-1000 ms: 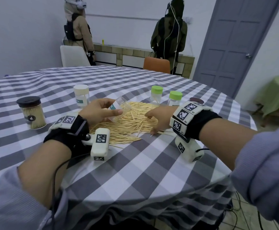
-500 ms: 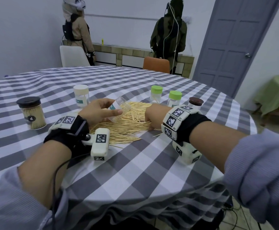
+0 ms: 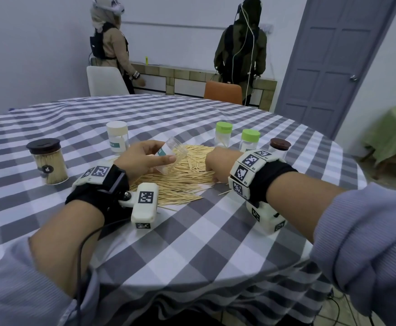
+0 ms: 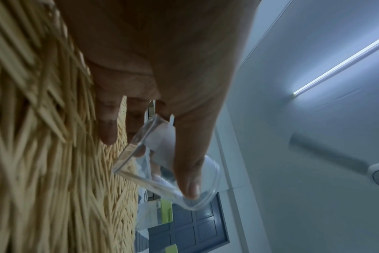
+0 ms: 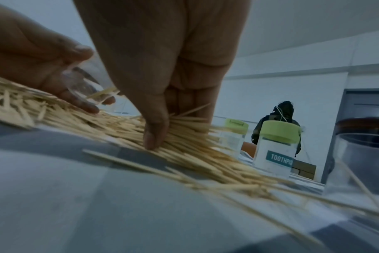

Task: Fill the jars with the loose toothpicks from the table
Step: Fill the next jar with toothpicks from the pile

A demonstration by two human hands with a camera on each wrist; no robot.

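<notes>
Left hand (image 3: 142,158) grips an uncapped clear jar (image 3: 172,157), tilted, mouth toward the toothpick pile (image 3: 180,177) spread mid-table (image 3: 192,231); thumb and fingers (image 4: 188,179) curl round its wall. Right hand (image 3: 220,164) is down on the pile's right edge, fingers (image 5: 155,135) curled, pinching a bunch of toothpicks. Capped jars stand behind.

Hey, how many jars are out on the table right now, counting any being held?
6: black-lidded jar far left, cream-lidded jar, open jar in the left hand, two green-lidded jars, brown-lidded jar behind the right wrist.
</notes>
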